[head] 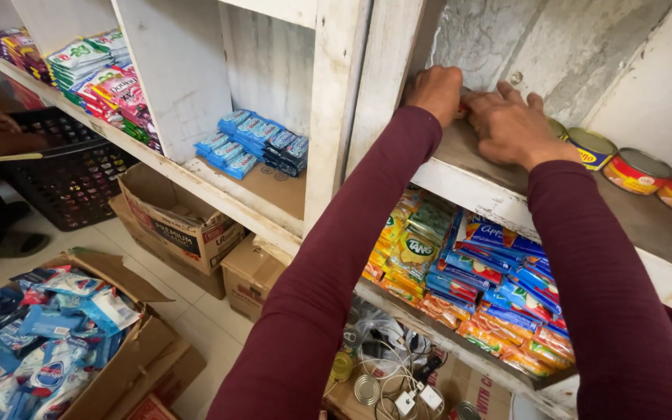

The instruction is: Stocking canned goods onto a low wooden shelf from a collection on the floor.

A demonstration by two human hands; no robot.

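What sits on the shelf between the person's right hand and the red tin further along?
In the head view, two tins with gold lids sit between the right hand and the red tin, one mostly hidden behind the hand.

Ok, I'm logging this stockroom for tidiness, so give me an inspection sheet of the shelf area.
Surface: worn white wooden shelf, bare where the hands rest.
Job's things: small red item, mostly hidden between the hands.
Clutter: tins in a row at right; sachet packs on the shelf below; blue packets in the next bay.
Grips: left hand closed, right hand flat, both at the shelf's back corner.
Cables: white cords and plugs tangled in the bottom bay.
Surroundings: open cardboard boxes and a black basket on the tiled floor.
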